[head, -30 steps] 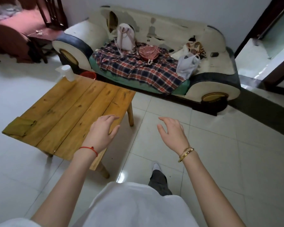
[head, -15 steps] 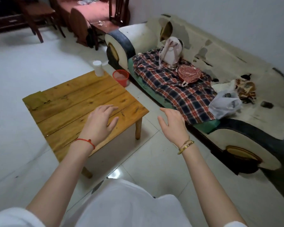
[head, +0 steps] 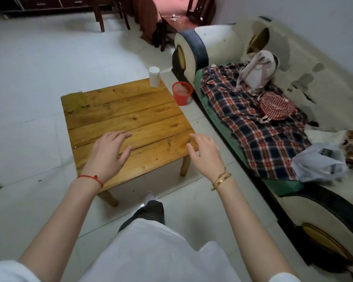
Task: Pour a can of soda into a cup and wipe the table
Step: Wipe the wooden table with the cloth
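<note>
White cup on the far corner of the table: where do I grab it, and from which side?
Grip the white plastic cup around its mid-wall, probably with the right hand coming from the near side. It stands upright at the far right corner of the wooden plank table, with nothing beside it, so a side wrap should be steadier than pinching the rim.

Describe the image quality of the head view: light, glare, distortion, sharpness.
Head view: soft, even indoor light with a faint shadow under the wooden table; mild sheen on the floor tiles, no harsh glare; wide-angle lens bends the sofa and room edges; the left hand and right hand are fairly sharp, the white cup slightly soft.
</note>
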A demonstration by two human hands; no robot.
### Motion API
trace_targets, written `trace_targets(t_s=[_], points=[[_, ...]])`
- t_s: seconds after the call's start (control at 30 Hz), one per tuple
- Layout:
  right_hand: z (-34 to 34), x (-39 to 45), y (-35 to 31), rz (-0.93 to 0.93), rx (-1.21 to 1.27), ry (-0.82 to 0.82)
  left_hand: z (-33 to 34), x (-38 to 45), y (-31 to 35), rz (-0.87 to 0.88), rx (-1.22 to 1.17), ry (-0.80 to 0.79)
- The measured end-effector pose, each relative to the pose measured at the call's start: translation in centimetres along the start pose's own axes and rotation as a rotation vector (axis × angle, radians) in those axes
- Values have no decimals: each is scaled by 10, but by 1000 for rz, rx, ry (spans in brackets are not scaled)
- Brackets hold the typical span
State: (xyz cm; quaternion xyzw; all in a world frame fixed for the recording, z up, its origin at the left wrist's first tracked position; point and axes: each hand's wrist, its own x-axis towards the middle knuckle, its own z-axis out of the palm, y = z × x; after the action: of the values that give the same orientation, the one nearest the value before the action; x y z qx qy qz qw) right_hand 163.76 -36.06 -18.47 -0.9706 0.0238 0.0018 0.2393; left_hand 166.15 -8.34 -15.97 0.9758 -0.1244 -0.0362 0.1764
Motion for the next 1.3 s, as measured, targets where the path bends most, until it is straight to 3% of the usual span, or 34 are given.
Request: trace_targets(t_s=[0.57,1.13,1.3], points=[[38,188,-48,-214,1,-146,-12,101,-72,-260,-76,87],[80,295,-77,-314,-26,-340,8,154,-122,-493,-199,143],[96,329,-72,-269,45,-409,28,172,-135,-674,-468,255]])
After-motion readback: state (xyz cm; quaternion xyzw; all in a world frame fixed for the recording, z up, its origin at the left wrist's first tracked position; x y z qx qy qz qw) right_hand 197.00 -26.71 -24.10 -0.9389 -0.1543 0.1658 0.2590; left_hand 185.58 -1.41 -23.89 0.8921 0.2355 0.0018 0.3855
